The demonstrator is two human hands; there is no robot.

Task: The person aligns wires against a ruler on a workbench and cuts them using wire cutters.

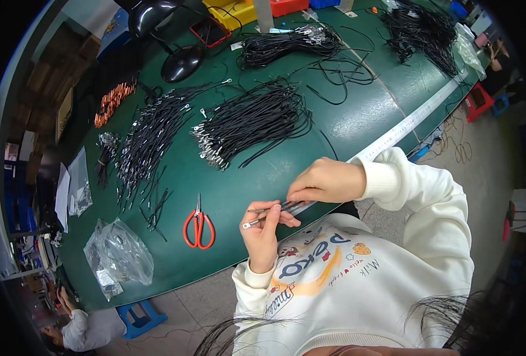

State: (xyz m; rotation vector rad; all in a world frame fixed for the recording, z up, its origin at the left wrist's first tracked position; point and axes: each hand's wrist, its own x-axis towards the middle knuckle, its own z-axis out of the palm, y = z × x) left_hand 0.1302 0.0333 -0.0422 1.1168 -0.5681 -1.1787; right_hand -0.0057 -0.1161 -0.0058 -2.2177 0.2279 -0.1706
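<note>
A: Where to locate the 2 hands?

B: At the near edge of the smooth green tabletop [239,196]. Note the left hand [263,234], with thumb and fingers clamped on a slim black cable with a silver metal ring terminal [247,225]; see the terminal protruding leftward, in front of the white sweatshirt [334,285].

A: And the right hand [328,181]?

B: Just beside the left, back upward, fingers bent together; cannot tell whether clamped on the cable, because of partly hidden fingertips.

A: What to note nearby?

B: Left of the left hand, a pair of red-handled metal scissors [198,222], lying with blades away from the person. Beyond both hands, a broad pile of black cables with silver ends [257,118]. Past the right wrist, a long whitish measuring strip [408,123], running to the upper right.
</note>
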